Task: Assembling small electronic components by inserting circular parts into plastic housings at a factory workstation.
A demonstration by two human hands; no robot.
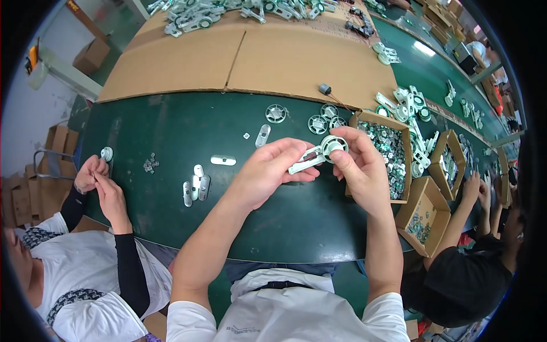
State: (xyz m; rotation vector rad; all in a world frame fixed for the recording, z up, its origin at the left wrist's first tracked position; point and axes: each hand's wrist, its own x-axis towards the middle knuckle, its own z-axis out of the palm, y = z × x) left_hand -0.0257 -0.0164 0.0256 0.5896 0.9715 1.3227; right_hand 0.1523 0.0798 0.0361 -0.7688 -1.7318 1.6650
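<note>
Above the green table I hold a white plastic arm with a round spoked wheel (334, 146) at its end. The fingers of my left hand (272, 166) are closed on the narrow slotted arm. My right hand (363, 168) pinches the wheel, its thumb on the near side. Just beyond my hands lie a loose spoked wheel (276, 114) and a small cluster of similar wheels (318, 124). An oblong pale cover (262, 136) rests close to my left hand, and another cover (223, 160) lies further left.
Right of my hands stands a cardboard box (405, 165) of small metallic parts, with a second box (434, 222) nearer. Finished-looking arms (411, 105) are heaped behind. A cardboard sheet (285, 62) covers the far side. Co-workers' hands (105, 185) work at the left, others at the right.
</note>
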